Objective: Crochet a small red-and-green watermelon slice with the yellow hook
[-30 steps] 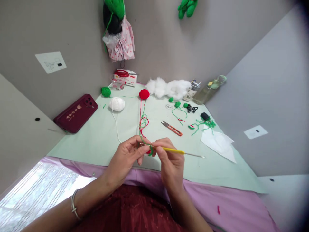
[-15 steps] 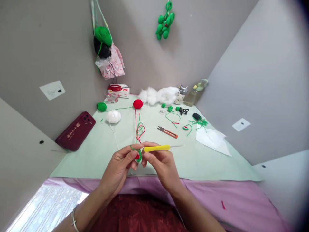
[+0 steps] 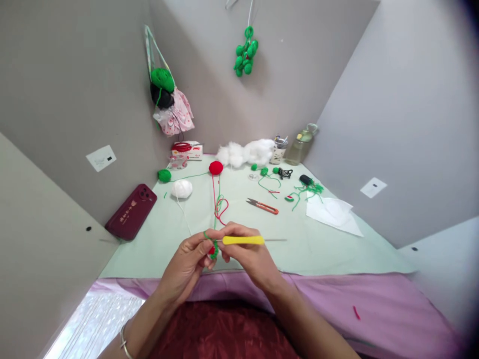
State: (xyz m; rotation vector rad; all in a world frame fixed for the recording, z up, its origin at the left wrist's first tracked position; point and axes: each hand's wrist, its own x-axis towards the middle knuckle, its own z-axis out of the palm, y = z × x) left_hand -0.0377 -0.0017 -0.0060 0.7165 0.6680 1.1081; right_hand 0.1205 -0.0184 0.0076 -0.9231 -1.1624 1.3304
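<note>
Left hand (image 3: 187,263) pinching small red-and-green crochet piece (image 3: 214,252); right hand (image 3: 250,255) gripping yellow-handled hook (image 3: 243,240). Red yarn ball (image 3: 216,168) and white yarn ball (image 3: 181,188) sitting on pale table (image 3: 322,257) beyond hands; orange-handled snips (image 3: 263,206) lying farther right; maroon phone (image 3: 131,213) resting far left.

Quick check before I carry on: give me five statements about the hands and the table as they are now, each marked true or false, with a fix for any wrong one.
1. The right hand holds the yellow-handled hook. True.
2. The left hand holds the orange snips. False: it holds a small red-and-green piece; the orange snips lie on the table.
3. The white yarn ball is left of the red yarn ball. True.
4. The dark red phone is to the right of the orange snips. False: it is to their left.
5. The white stuffing is at the back of the table. True.
</note>
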